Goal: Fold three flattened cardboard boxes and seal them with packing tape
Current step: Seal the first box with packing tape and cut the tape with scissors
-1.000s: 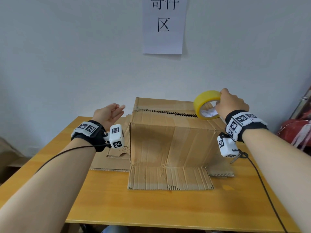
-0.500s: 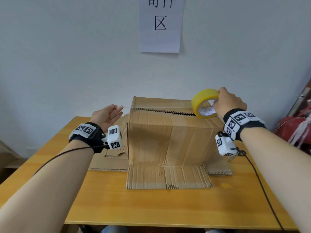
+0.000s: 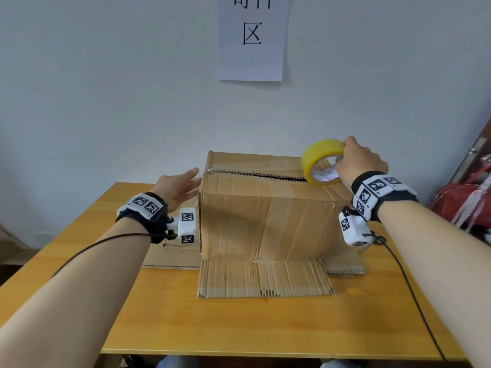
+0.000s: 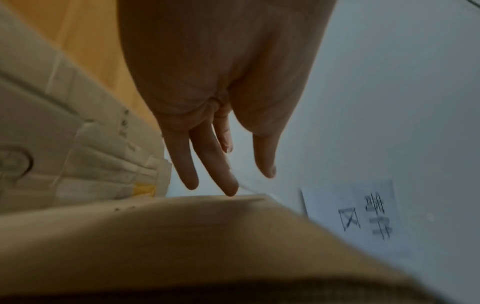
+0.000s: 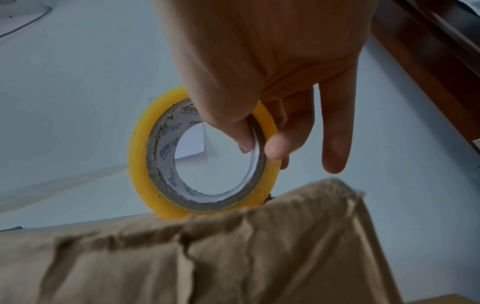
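Cardboard box (image 3: 265, 221) stands folded on the table (image 3: 239, 320), its top seam not fully closed. Right hand (image 3: 358, 163) holds the yellow tape roll (image 3: 320, 162) on the box's top right end, grip clamped on it. Left hand (image 3: 176, 187) is beside the box's left top edge, fingers straight and apart.

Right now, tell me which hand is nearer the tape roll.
Right. The right hand grips the tape roll at the box's right end; the left hand is open at its left end.

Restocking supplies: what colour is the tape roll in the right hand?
Yellow, with a grey-white printed core; the tape roll shows best in the right wrist view.
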